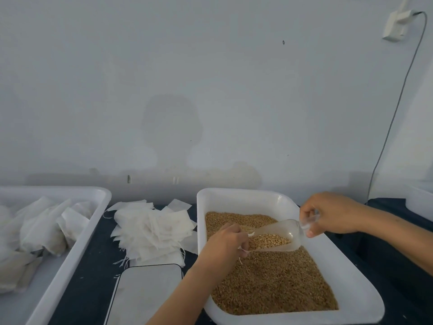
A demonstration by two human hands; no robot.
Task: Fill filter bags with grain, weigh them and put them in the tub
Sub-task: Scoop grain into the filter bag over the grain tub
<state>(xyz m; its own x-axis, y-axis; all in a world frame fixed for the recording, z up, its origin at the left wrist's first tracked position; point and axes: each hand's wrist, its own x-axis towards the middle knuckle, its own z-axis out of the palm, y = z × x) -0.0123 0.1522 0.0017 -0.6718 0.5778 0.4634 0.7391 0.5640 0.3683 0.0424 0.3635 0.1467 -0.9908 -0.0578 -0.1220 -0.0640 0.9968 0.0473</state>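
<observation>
- My dark navy table (93, 259) carries everything.
- A white plastic tub of filled bags (77, 245) sits at my left.
- A loose pile of empty white filter bags (152, 233) lies in the middle.
- A flat white scale with black edging (145, 294) lies just before the pile.
- A white plastic tray of golden grain (346, 273) sits at my right.

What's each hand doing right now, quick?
Left hand: fingers curled, holding a filter bag at the mouth of the scoop.
Right hand: gripping the handle of the clear scoop, which carries grain.

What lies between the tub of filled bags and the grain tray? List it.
In the head view, between the tub and the grain tray: a loose pile of empty filter bags on the dark tabletop, with the scale just in front.
</observation>
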